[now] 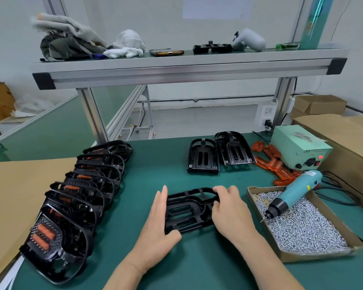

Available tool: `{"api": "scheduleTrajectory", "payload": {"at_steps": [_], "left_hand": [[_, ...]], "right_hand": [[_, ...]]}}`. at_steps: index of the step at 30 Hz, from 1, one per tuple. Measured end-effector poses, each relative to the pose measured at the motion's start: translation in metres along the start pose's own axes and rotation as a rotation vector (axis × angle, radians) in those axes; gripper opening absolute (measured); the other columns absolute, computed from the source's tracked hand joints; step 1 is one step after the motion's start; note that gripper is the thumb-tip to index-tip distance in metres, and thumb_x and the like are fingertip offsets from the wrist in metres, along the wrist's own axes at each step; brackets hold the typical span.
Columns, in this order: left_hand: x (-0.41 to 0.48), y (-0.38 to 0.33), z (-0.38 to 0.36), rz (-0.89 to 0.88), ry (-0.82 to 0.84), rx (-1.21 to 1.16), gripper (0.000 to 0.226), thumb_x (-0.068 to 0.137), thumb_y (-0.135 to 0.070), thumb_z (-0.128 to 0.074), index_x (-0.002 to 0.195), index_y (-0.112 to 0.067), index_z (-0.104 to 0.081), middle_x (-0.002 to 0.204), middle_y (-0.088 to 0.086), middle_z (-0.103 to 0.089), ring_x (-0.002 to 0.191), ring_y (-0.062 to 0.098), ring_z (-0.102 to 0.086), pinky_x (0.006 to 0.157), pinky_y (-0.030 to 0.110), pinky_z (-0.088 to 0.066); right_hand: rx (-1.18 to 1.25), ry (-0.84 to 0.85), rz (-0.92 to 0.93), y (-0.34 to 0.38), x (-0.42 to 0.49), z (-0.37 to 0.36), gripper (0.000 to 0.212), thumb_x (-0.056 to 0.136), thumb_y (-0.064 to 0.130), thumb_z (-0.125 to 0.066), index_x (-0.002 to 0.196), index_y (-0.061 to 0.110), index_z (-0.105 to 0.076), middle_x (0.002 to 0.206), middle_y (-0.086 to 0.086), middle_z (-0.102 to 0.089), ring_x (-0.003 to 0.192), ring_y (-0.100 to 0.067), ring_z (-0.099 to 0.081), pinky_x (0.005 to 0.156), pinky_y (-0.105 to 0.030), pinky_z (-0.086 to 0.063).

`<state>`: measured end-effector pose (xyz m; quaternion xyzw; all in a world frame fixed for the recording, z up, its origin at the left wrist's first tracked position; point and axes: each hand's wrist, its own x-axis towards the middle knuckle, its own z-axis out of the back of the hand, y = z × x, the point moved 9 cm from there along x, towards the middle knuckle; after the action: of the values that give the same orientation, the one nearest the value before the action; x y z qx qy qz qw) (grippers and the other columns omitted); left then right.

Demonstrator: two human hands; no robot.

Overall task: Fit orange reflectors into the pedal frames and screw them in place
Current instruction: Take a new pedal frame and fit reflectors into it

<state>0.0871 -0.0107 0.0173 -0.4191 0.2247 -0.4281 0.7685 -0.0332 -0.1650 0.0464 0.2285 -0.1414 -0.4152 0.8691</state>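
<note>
A black pedal frame (pixel 188 210) lies flat on the green mat in front of me, with no orange showing in it. My left hand (pixel 158 225) steadies its left side, fingers straight along the edge and thumb under the near corner. My right hand (pixel 228 210) grips its right end with curled fingers. Loose orange reflectors (pixel 275 164) are heaped at the right rear. A teal electric screwdriver (pixel 293 192) rests tip-down in a cardboard tray of screws (pixel 314 248).
A leaning row of finished pedals with orange inserts (pixel 78 197) runs down the left. Two bare frames (pixel 218 153) stand at the back centre. A green power unit (pixel 298 147) and cables sit right rear, with cardboard on both sides.
</note>
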Motion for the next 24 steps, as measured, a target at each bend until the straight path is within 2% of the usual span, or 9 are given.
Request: {"api": "scheduleTrajectory", "payload": {"at_steps": [3,7,10,14,18,21,24], "left_hand": [[0.002,0.005,-0.004,0.008,0.013,0.114,0.103,0.065,-0.036,-0.043,0.15,-0.055,0.011,0.163,-0.022,0.014,0.144,-0.012,0.018,0.12,0.026,-0.007],[0.004,0.01,-0.006,0.024,0.007,0.216,0.102,0.065,-0.039,-0.043,0.146,-0.061,0.015,0.162,-0.019,0.021,0.148,-0.004,0.016,0.121,0.032,-0.015],[0.004,0.012,-0.008,0.03,0.017,0.26,0.1,0.069,-0.038,-0.044,0.147,-0.058,0.015,0.162,-0.017,0.024,0.151,0.004,0.009,0.123,0.035,-0.016],[0.004,0.01,-0.01,0.015,0.023,0.295,0.098,0.071,-0.035,-0.042,0.152,-0.051,0.011,0.163,-0.012,0.022,0.146,-0.001,0.024,0.124,0.032,-0.006],[0.005,0.012,-0.011,0.024,0.032,0.296,0.097,0.074,-0.032,-0.045,0.152,-0.051,0.009,0.162,-0.015,0.022,0.145,-0.002,0.026,0.124,0.033,-0.006],[0.005,0.013,-0.011,0.028,0.038,0.299,0.096,0.073,-0.033,-0.044,0.154,-0.049,0.006,0.162,-0.016,0.022,0.149,0.002,0.018,0.124,0.034,-0.009],[0.005,0.014,-0.01,0.045,0.043,0.305,0.095,0.071,-0.035,-0.043,0.157,-0.043,-0.001,0.162,-0.018,0.021,0.151,0.006,0.013,0.124,0.034,-0.011]], "right_hand": [[-0.119,0.02,-0.006,0.003,-0.002,0.002,0.028,0.1,0.022,-0.042,0.128,0.023,-0.044,0.115,-0.002,-0.039,0.092,-0.029,-0.058,0.071,-0.036,-0.039],[-0.231,0.078,0.003,0.008,-0.005,0.001,0.024,0.096,0.016,-0.045,0.12,0.021,-0.044,0.102,0.001,-0.032,0.099,-0.027,-0.052,0.071,-0.034,-0.036],[-0.253,0.105,0.021,0.009,-0.005,0.002,0.029,0.095,0.015,-0.046,0.123,0.02,-0.044,0.111,-0.001,-0.04,0.108,-0.026,-0.05,0.075,-0.034,-0.04],[-0.221,0.044,0.064,0.009,0.004,0.019,0.028,0.099,0.026,-0.047,0.126,0.02,-0.053,0.12,-0.002,-0.049,0.114,-0.025,-0.051,0.09,-0.038,-0.046],[-0.173,-0.065,0.048,-0.005,0.032,0.052,0.033,0.099,0.031,-0.05,0.129,0.02,-0.057,0.127,-0.005,-0.052,0.114,-0.026,-0.055,0.093,-0.038,-0.046],[-0.366,-0.056,-0.045,-0.032,0.063,0.07,0.041,0.099,0.039,-0.046,0.135,0.021,-0.055,0.131,-0.01,-0.051,0.116,-0.03,-0.054,0.095,-0.041,-0.045],[-0.579,0.055,-0.164,-0.065,0.089,0.076,0.05,0.1,0.05,-0.037,0.141,0.024,-0.052,0.14,-0.011,-0.046,0.125,-0.033,-0.048,0.102,-0.045,-0.038]]}}
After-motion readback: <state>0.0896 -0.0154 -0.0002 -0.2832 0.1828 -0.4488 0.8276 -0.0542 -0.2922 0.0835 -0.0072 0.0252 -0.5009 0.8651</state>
